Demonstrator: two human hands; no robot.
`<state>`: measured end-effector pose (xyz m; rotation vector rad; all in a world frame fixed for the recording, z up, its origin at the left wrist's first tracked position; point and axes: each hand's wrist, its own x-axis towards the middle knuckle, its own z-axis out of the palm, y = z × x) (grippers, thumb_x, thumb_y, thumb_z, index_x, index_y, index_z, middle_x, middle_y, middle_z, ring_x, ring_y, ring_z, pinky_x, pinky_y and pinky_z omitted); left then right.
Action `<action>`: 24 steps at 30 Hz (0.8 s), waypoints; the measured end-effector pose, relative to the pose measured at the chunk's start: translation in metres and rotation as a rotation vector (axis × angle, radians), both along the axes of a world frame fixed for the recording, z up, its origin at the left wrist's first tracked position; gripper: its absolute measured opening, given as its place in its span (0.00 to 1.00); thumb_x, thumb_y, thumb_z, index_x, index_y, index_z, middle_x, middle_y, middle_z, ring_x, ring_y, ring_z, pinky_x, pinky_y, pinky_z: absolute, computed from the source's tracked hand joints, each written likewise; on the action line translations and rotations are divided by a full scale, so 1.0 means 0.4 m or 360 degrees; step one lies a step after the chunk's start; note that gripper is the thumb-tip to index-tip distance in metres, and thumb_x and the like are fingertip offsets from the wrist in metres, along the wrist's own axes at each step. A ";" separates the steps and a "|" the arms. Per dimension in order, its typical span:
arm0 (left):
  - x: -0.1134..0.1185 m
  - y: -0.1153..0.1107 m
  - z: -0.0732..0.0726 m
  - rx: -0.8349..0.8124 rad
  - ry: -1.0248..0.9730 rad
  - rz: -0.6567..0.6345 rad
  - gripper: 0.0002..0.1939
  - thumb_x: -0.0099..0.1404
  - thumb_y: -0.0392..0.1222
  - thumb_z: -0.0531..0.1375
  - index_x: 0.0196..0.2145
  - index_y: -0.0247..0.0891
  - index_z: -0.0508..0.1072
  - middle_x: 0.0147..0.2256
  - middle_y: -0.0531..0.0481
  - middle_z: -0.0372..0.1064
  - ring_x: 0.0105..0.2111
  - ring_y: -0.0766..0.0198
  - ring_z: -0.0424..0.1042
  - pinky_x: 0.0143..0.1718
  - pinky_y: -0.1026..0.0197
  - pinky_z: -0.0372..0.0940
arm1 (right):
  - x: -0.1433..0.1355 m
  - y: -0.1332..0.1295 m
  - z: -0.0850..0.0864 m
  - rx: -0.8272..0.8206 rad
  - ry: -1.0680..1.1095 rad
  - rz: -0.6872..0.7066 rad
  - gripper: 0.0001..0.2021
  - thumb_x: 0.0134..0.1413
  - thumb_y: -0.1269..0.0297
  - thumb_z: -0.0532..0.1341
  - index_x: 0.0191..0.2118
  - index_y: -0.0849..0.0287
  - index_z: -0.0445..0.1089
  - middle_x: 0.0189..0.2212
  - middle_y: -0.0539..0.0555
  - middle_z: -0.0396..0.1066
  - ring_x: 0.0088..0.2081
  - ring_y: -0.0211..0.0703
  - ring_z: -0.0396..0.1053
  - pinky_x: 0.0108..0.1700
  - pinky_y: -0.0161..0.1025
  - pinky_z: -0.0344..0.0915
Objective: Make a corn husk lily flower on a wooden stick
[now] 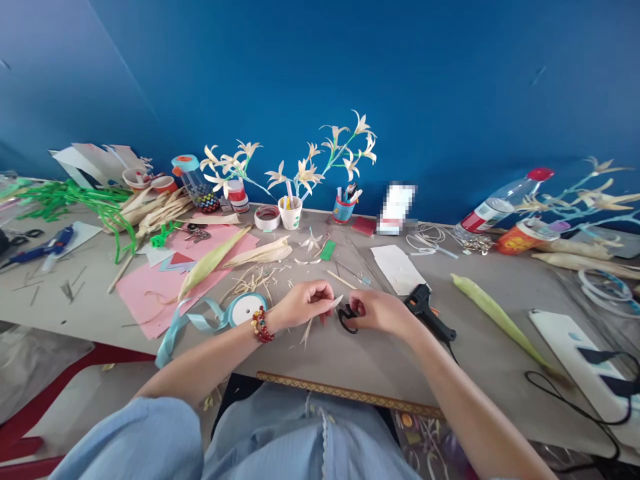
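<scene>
My left hand (306,303) pinches a small pale, pointed petal of corn husk (339,301) between thumb and fingers. Close by on its right, my right hand (373,310) is closed on black-handled scissors (347,321); their blades are hidden. Below my left hand, thin husk scraps (306,333) lie on the grey table (330,363). A roll of light blue ribbon (247,309) rests beside my left wrist, its loose end trailing leftward. Finished husk flowers (307,175) on blue-green stems stand in a white cup (291,215) at the back.
A black glue gun (429,313) lies right of my right hand, near a white card (399,269). Green husks (500,320), a power strip (575,360) with cables and a tilted bottle (505,203) are farther right. Pink paper (145,293) and green wires (107,207) spread across the left.
</scene>
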<state>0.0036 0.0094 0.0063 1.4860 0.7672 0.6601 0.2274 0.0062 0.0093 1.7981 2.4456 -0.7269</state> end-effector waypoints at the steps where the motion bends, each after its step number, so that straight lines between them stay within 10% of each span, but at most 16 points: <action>1: -0.001 0.002 -0.005 0.0001 -0.0024 -0.0003 0.08 0.62 0.42 0.60 0.28 0.37 0.67 0.25 0.55 0.67 0.23 0.67 0.69 0.28 0.64 0.61 | 0.008 -0.003 0.007 -0.0007 0.0057 0.0020 0.08 0.46 0.57 0.67 0.31 0.54 0.71 0.26 0.47 0.75 0.28 0.41 0.71 0.26 0.33 0.54; 8: -0.015 0.015 -0.038 -0.0119 -0.0199 0.0000 0.05 0.60 0.39 0.62 0.30 0.35 0.70 0.25 0.56 0.63 0.22 0.71 0.60 0.25 0.66 0.55 | -0.010 -0.031 0.048 0.0132 0.0791 0.0024 0.11 0.60 0.59 0.57 0.45 0.56 0.70 0.41 0.54 0.74 0.32 0.39 0.70 0.31 0.33 0.63; 13: -0.012 0.014 -0.037 -0.0268 -0.0331 0.0016 0.08 0.58 0.41 0.65 0.28 0.34 0.70 0.24 0.55 0.62 0.22 0.71 0.59 0.24 0.67 0.55 | -0.060 -0.041 0.027 0.0035 0.1035 -0.0039 0.10 0.57 0.58 0.61 0.29 0.58 0.70 0.23 0.47 0.67 0.25 0.36 0.62 0.25 0.31 0.57; 24: 0.002 -0.008 -0.049 -0.0525 -0.0707 0.0345 0.14 0.56 0.47 0.69 0.31 0.35 0.73 0.31 0.50 0.67 0.29 0.68 0.66 0.33 0.65 0.61 | -0.071 -0.044 -0.038 -0.0248 0.1764 -0.0568 0.18 0.50 0.48 0.66 0.31 0.61 0.73 0.20 0.47 0.64 0.20 0.32 0.58 0.21 0.31 0.55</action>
